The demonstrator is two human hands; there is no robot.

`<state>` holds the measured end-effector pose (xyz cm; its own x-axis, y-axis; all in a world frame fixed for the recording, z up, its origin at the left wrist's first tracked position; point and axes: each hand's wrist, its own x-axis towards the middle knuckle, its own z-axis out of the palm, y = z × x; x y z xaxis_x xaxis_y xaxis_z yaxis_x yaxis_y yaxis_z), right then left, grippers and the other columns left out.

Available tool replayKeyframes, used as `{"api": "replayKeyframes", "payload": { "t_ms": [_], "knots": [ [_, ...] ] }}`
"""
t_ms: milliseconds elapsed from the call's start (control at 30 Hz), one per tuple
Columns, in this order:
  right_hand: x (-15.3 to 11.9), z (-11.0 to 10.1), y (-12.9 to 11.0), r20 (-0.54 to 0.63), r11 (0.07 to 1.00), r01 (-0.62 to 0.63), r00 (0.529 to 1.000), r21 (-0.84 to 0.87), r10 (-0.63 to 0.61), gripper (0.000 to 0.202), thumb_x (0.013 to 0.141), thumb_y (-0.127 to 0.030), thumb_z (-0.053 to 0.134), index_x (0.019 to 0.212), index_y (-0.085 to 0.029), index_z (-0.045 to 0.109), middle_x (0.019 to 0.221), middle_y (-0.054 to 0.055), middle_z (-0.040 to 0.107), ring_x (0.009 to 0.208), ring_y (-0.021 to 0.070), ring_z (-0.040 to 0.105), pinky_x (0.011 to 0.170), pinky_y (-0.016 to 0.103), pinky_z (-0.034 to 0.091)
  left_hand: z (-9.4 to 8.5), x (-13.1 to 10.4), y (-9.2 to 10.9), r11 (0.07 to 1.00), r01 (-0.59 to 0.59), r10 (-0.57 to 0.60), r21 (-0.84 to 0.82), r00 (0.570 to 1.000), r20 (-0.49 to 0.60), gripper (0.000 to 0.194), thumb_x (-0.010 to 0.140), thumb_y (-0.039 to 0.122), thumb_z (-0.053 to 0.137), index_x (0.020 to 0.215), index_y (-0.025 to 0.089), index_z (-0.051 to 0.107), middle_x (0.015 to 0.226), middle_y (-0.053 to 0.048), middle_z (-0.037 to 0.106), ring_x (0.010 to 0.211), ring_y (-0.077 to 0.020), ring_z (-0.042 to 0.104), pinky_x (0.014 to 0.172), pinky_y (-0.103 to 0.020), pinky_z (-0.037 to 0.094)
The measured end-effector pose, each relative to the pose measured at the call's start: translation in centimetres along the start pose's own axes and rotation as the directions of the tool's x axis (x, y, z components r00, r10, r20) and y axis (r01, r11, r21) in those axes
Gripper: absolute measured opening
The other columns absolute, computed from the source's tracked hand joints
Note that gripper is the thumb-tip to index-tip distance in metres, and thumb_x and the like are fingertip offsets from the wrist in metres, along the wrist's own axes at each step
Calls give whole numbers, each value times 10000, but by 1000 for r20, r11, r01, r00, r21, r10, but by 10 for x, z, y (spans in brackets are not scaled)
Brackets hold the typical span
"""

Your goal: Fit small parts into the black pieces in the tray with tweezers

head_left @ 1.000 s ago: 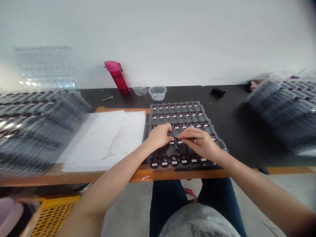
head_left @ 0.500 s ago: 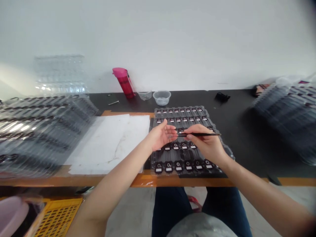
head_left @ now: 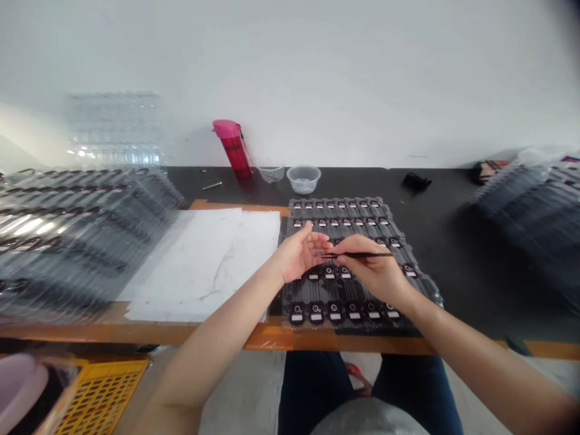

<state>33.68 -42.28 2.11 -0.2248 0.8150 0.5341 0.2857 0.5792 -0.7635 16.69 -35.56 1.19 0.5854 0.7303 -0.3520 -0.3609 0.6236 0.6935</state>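
My left hand [head_left: 301, 257] is held palm up above a clear plastic tray [head_left: 351, 213], its fingers stretched out and slightly curled. Tiny bits may lie on its fingers, but they are too small to make out. My right hand [head_left: 378, 275] pinches dark tweezers [head_left: 383, 255], whose tips point left and reach the fingers of my left hand. Beneath both hands, the tray carries rows of small black parts [head_left: 335, 311], each with a ring mark and a white label. The hands cover some parts in the middle rows.
White paper sheets [head_left: 203, 260] lie left of the tray, beside stacked filled trays [head_left: 81, 235]. More stacked trays [head_left: 534, 223] stand at the right. Behind are a bowl of small clear pieces [head_left: 303, 180], another clear bowl [head_left: 272, 174], a pink bottle [head_left: 235, 151] and a black object [head_left: 415, 180].
The view has shifted slightly, so the tray and bowls sit a little further right. The tweezers are now more level, with their tips further over the left fingers.
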Motion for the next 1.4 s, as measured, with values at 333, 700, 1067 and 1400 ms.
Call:
{"api": "replayKeyframes", "payload": {
  "t_ms": [333, 700, 1067, 1400],
  "knots": [
    [3, -3, 4, 32, 998, -2, 999, -66, 4, 173, 841, -85, 578, 952, -189, 660, 888, 38, 620, 832, 145, 586, 750, 269, 488, 2, -1, -1, 999, -17, 17, 31, 1000, -3, 482, 906, 456, 360, 755, 86, 630, 740, -87, 640, 696, -158, 624, 679, -284, 501],
    [2, -2, 5, 26, 998, 22, 999, -60, -21, 169, 848, -89, 569, 947, -193, 659, 880, 37, 617, 820, 146, 588, 736, 274, 491, 2, -1, -2, 999, -25, 25, 37, 1000, 2, 463, 905, 433, 377, 748, 83, 635, 737, -91, 638, 699, -158, 616, 690, -296, 511],
    [2, 2, 3, 6, 999, 26, 1000, -42, -25, 143, 856, -120, 572, 938, -196, 661, 881, 39, 619, 811, 146, 593, 733, 273, 505, 5, -4, -3, 1000, -27, 27, 12, 999, 28, 473, 911, 429, 359, 727, 83, 624, 731, -95, 634, 686, -154, 608, 720, -321, 515],
    [-1, -7, -8, 39, 999, -43, 998, -18, 44, 134, 878, -217, 562, 965, -209, 663, 917, 61, 616, 825, 182, 601, 734, 323, 527, -7, -6, 7, 880, -167, 233, 445, 968, -97, 295, 795, 434, 574, 786, 140, 593, 633, 5, 537, 521, -77, 473, 524, -216, 373]
  ]
}}
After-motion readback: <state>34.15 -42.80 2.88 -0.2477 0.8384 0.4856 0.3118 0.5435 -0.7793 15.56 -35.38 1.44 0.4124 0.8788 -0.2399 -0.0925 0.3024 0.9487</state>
